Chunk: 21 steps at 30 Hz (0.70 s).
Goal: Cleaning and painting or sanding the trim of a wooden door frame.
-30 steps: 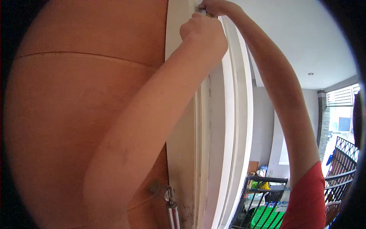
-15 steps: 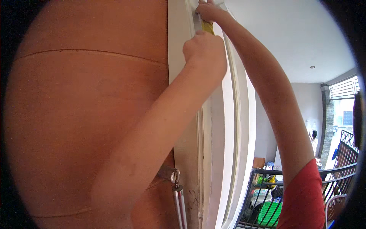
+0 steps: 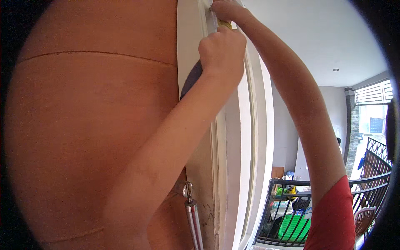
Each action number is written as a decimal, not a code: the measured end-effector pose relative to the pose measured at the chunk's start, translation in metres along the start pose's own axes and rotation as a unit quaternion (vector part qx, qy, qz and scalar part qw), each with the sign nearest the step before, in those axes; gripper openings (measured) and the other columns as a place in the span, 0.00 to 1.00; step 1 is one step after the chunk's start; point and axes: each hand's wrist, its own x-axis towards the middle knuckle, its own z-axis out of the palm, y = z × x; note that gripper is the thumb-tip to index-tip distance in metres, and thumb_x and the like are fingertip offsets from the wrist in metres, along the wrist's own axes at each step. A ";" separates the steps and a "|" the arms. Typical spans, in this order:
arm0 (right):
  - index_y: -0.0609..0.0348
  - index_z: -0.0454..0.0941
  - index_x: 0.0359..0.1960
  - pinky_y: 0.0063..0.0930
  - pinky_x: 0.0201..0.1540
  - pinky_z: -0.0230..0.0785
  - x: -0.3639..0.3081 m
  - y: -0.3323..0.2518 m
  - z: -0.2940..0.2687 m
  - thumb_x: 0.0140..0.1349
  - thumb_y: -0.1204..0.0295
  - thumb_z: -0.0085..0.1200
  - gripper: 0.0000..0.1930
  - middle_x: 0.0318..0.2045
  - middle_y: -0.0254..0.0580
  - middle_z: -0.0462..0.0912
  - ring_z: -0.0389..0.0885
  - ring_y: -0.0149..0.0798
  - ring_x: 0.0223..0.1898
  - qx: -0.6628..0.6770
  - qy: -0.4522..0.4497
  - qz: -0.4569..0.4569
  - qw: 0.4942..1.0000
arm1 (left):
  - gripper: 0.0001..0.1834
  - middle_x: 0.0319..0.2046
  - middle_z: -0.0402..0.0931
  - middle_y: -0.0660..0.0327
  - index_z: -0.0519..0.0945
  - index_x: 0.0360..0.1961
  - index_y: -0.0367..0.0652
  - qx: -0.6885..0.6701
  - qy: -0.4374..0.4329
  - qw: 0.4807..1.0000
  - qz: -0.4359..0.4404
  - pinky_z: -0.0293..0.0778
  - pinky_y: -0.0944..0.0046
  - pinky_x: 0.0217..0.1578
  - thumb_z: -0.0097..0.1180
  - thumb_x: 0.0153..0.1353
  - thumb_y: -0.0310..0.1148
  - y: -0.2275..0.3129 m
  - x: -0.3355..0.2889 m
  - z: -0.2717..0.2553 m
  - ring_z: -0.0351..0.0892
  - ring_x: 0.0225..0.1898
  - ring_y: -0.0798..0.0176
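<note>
My left hand (image 3: pixel 223 50) is closed in a fist, raised in front of a white door frame (image 3: pixel 198 162). Just above the fist shows a short yellow strip (image 3: pixel 225 24), whose kind I cannot make out. Its lower end runs into the fist. My right hand (image 3: pixel 227 10) is at the top edge, against the upper frame, with the strip emerging below it. Its fingers are bent and partly hidden. Behind my left wrist a dark grey, soft-looking thing (image 3: pixel 192 79) shows, perhaps cloth; most of it is hidden by my forearm.
A brown wooden panel (image 3: pixel 96 125) fills the left side. A silver cylinder with a rod (image 3: pixel 193 221) stands by the frame's lower part. Beyond the frame at right are a black metal railing (image 3: pixel 287 182), a green crate (image 3: pixel 293 227) and a brown chair (image 3: pixel 363 221).
Both hands have moved slightly upward in the picture, with less of the yellow strip showing between them. The dark grey thing has come into sight behind my left wrist. The view has shifted a little.
</note>
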 end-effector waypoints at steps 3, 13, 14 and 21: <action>0.46 0.82 0.33 0.52 0.57 0.51 -0.001 -0.014 -0.015 0.49 0.67 0.50 0.11 0.43 0.38 0.73 0.66 0.48 0.50 -0.062 -0.014 -0.037 0.997 | 0.13 0.32 0.76 0.55 0.78 0.32 0.41 -0.018 -0.003 0.999 0.028 0.77 0.65 0.28 0.62 0.41 0.26 -0.010 -0.010 -0.005 0.81 0.33 0.58; 0.54 0.81 0.22 0.35 0.33 0.71 0.004 -0.012 -0.013 0.48 0.66 0.50 0.09 0.22 0.41 0.80 0.79 0.42 0.28 -0.124 -0.017 -0.034 0.992 | 0.10 0.32 0.74 0.52 0.74 0.33 0.40 -0.084 -0.033 0.995 0.035 0.74 0.53 0.32 0.54 0.46 0.22 0.002 -0.011 -0.012 0.78 0.33 0.48; 0.55 0.81 0.21 0.36 0.30 0.72 0.012 -0.016 -0.017 0.48 0.67 0.52 0.08 0.23 0.42 0.81 0.80 0.43 0.26 -0.130 -0.093 0.038 0.987 | 0.12 0.33 0.74 0.51 0.74 0.34 0.39 -0.084 -0.038 0.995 0.036 0.74 0.53 0.33 0.55 0.45 0.23 0.001 -0.010 -0.017 0.78 0.33 0.47; 0.60 0.80 0.24 0.39 0.35 0.72 0.012 -0.021 -0.029 0.49 0.69 0.55 0.07 0.26 0.54 0.79 0.79 0.53 0.29 0.272 0.072 0.170 0.944 | 0.15 0.30 0.75 0.48 0.73 0.34 0.38 -0.102 0.141 0.985 -0.001 0.74 0.52 0.35 0.60 0.43 0.26 -0.003 -0.011 -0.002 0.78 0.35 0.48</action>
